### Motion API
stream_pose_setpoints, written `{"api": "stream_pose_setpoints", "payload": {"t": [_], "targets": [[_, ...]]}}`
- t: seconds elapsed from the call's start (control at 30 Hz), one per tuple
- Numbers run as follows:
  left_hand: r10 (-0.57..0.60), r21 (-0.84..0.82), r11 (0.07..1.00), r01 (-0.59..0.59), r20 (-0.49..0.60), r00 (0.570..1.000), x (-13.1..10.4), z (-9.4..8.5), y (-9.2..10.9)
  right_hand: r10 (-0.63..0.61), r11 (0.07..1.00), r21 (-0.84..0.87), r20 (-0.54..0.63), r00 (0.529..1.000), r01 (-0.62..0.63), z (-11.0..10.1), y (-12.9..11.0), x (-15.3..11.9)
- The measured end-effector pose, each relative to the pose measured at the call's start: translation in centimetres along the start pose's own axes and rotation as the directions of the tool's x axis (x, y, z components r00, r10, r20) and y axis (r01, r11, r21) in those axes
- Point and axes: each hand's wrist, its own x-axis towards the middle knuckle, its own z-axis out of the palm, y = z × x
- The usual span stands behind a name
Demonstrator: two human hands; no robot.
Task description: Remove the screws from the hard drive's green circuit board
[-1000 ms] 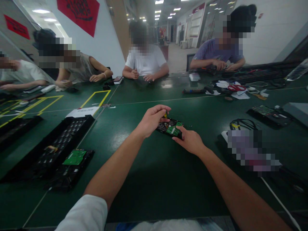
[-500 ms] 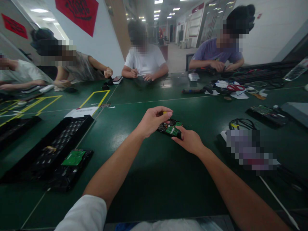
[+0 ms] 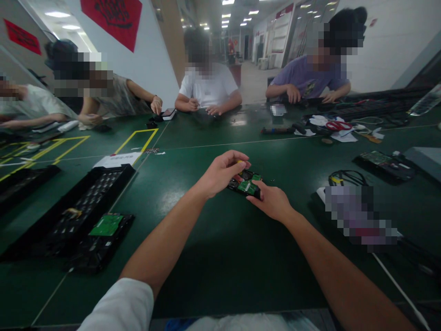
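Near the middle of the table lies a black hard drive (image 3: 248, 186), with a green circuit board facing up. My right hand (image 3: 270, 198) grips its near right corner between thumb and fingers. Over its far left part, my left hand (image 3: 223, 172) pinches a small yellow-handled tool (image 3: 240, 163). Most of that tool is hidden by the fingers, so its tip cannot be seen. A few tiny parts (image 3: 273, 180), perhaps screws, rest on the table just beyond the drive.
At left are a long black tray (image 3: 87, 202) and another drive with a green board (image 3: 106, 225). To the right lie a coiled cable (image 3: 347, 177), a blurred-out object (image 3: 358, 216) and a further drive (image 3: 382, 166). Several people sit across the green table (image 3: 206, 133).
My left hand has shifted slightly to the right over the drive, taking the yellow-handled tool along. My right hand keeps its grip. Across the table, co-workers' hands have moved a little.
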Motion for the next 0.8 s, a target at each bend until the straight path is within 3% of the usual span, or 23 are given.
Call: {"api": "stream_pose_setpoints", "payload": {"t": [0.17, 0.4, 0.67, 0.8], "targets": [[-0.016, -0.08, 0.997, 0.012, -0.053, 0.998, 0.07, 0.06, 0.01, -0.008, 1.0, -0.005, -0.004, 1.0, 0.008, 0.17, 0.13, 0.13], [-0.003, 0.045, 0.999, 0.007, -0.105, 0.994, 0.21, -0.41, -0.07, -0.013, 1.0, -0.003, -0.014, 1.0, 0.013, 0.44, 0.33, 0.2], [0.013, -0.109, 0.994, -0.02, -0.064, 0.998, 0.17, 0.03, -0.12, -0.024, 1.0, -0.004, -0.023, 0.999, 0.024, 0.63, 0.53, 0.21], [0.011, -0.029, 0.999, -0.014, -0.117, 0.993, 0.24, 0.03, -0.24, -0.007, 1.0, 0.001, -0.007, 1.0, 0.007, 0.48, 0.31, 0.18]]}}
